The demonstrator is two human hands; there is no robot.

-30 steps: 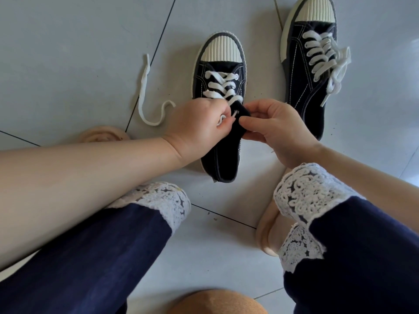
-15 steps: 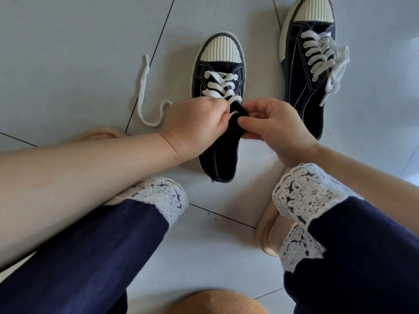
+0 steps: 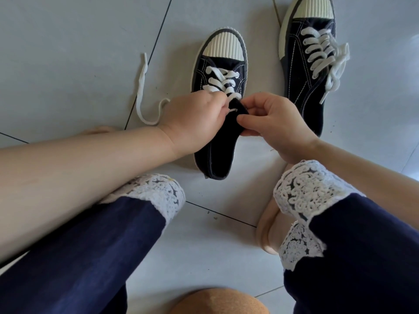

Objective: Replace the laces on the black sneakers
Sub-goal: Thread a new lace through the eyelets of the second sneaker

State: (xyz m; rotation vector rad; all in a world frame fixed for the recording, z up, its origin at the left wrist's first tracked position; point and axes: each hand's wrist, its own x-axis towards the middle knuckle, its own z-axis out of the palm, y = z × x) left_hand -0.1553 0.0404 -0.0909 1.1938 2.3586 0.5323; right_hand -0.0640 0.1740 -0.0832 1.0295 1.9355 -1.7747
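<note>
At centre frame, my left hand (image 3: 195, 118) pinches the white lace (image 3: 223, 83) tip and my right hand (image 3: 269, 123) grips the tongue of the near sneaker (image 3: 221, 64), about four rows threaded. The far sneaker (image 3: 303, 64), upper right, looks fully laced; upper eyelets and tying remain.

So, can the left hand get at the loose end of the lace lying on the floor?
Probably yes: the loose lace end lies on open tile just beside the left hand, nothing between them, though its fingers now pinch the lace at the sneaker.
</note>
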